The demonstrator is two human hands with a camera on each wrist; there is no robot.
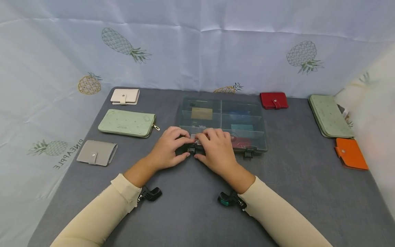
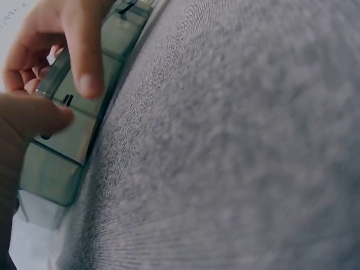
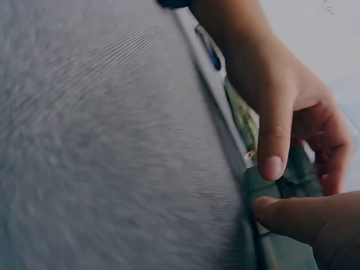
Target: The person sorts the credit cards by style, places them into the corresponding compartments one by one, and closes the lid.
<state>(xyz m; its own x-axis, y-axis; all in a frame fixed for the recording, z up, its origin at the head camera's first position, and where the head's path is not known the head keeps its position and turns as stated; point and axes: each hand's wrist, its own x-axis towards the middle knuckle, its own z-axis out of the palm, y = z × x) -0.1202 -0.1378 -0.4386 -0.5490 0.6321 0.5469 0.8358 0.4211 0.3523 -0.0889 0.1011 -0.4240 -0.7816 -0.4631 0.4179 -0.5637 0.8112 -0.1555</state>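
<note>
A clear, greenish plastic compartment box (image 1: 242, 118) lies on the grey table with its lid down. Both hands meet at its front edge, around the left black latch (image 1: 191, 150). My left hand (image 1: 169, 147) curls its fingers over the lid edge, thumb at the front by the latch. From the other side, my right hand (image 1: 218, 151) grips the same edge, fingers bent on top and thumb low in front. Farther right, a second black latch (image 1: 248, 154) sticks out from the front edge. Through the lid show a tan piece (image 1: 202, 113) and a reddish one (image 1: 242, 142).
On the left lie a cream card wallet (image 1: 124, 96), a green zip wallet (image 1: 127, 123) and a grey card wallet (image 1: 96, 152). To the right are a red card wallet (image 1: 274, 100), another green wallet (image 1: 331, 116) and an orange card wallet (image 1: 351, 153). A pineapple-print cloth (image 1: 172, 51) hangs behind.
</note>
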